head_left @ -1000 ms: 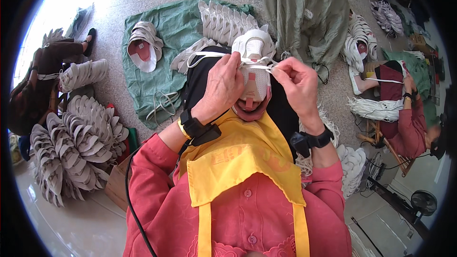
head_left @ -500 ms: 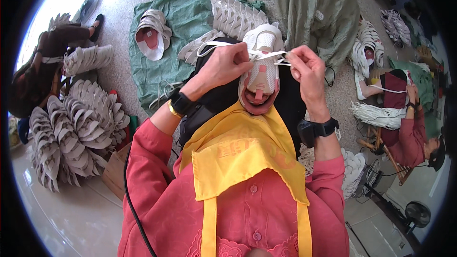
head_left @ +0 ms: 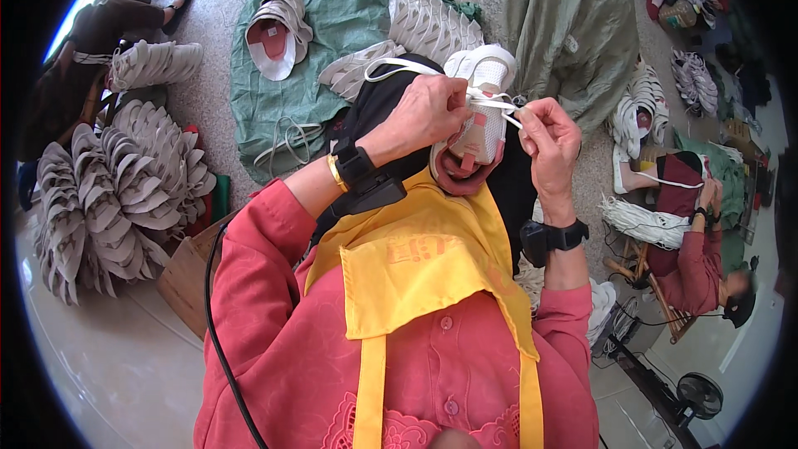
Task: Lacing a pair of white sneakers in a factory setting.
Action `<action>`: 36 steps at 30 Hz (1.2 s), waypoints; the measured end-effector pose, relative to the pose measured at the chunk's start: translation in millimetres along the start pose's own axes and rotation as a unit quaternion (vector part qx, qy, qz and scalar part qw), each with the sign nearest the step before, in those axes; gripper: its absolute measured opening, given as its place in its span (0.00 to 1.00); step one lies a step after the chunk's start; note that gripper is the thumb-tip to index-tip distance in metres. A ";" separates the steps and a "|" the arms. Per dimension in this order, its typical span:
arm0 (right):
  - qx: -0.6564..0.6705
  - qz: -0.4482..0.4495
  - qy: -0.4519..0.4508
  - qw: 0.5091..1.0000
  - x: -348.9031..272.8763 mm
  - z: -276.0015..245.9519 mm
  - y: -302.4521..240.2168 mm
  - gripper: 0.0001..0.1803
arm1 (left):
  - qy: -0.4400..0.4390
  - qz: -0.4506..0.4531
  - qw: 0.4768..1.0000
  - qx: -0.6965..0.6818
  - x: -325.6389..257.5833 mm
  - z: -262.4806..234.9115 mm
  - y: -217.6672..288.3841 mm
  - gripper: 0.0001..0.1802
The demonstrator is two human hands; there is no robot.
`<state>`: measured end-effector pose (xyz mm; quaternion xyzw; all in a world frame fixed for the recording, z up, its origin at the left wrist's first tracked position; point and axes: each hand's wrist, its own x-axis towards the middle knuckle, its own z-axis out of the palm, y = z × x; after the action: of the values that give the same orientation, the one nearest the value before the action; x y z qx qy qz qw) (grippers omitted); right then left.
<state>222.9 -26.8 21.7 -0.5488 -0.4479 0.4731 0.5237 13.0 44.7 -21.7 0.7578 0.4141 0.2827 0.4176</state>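
Note:
A white mesh shoe upper (head_left: 490, 71) with pink trim and a pink inner lining rests on my lap, its collar end towards me. A white shoelace (head_left: 497, 101) crosses its front. My left hand (head_left: 426, 116) is closed at the left side of the lacing, pinching the lace; its fingertips are partly hidden. From this hand a loop of lace bends out over my dark-clothed left knee. On the right, my right hand (head_left: 549, 140) pinches the lace between thumb and fingers, just beside the upper.
Stacked white uppers (head_left: 434, 23) and a few more (head_left: 278, 33) lie on a green sheet (head_left: 249, 100). Big nested bundles (head_left: 108, 199) stand at the left by a wooden box (head_left: 187, 270). A co-worker (head_left: 702, 258) sits at the right near a lace hank (head_left: 644, 220). A fan (head_left: 698, 395) stands lower right.
My left hand has moved right, closer to the lacing's middle. The lace strands between my hands are drawn nearer together. The whole view has shifted slightly.

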 end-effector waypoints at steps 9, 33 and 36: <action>0.057 0.008 0.043 0.997 10.1 -14.7 2.0 0.05 | -0.018 -0.012 1.000 -0.023 1.1 -1.3 -5.8 0.13; -0.042 -0.014 -0.048 0.998 20.1 0.3 -12.8 0.06 | -0.003 -0.004 0.984 -0.175 12.4 -12.1 16.8 0.03; -0.069 -0.035 -0.075 0.994 21.3 -1.5 -13.9 0.05 | -0.075 0.016 0.981 -0.180 19.7 -9.0 13.7 0.03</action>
<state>227.6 -5.3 34.5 -0.5301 -0.5367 0.4625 0.4658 21.2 61.0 -3.8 0.6959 0.3112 0.3016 0.5727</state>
